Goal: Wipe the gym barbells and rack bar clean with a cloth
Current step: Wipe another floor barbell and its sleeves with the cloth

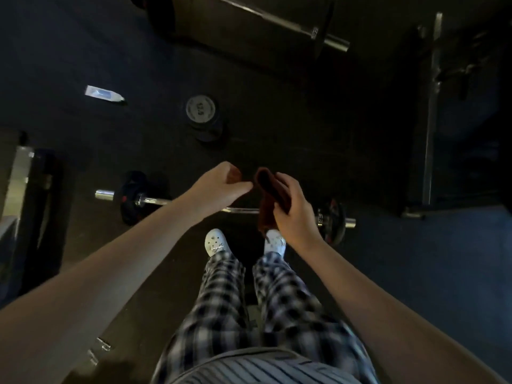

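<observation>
You stand on a dark gym floor (304, 120); a barbell (155, 201) lies before your feet. Your left hand (221, 187) pinches the cloth (266, 181), your right hand (293, 214) grips it.

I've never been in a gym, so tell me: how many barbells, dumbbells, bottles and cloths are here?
Barbells: 2, barbell by the feet, barbell at the top
Dumbbells: 1, upright dumbbell
Bottles: 1, lying bottle
Cloths: 1, brown cloth
Total: 5
</observation>
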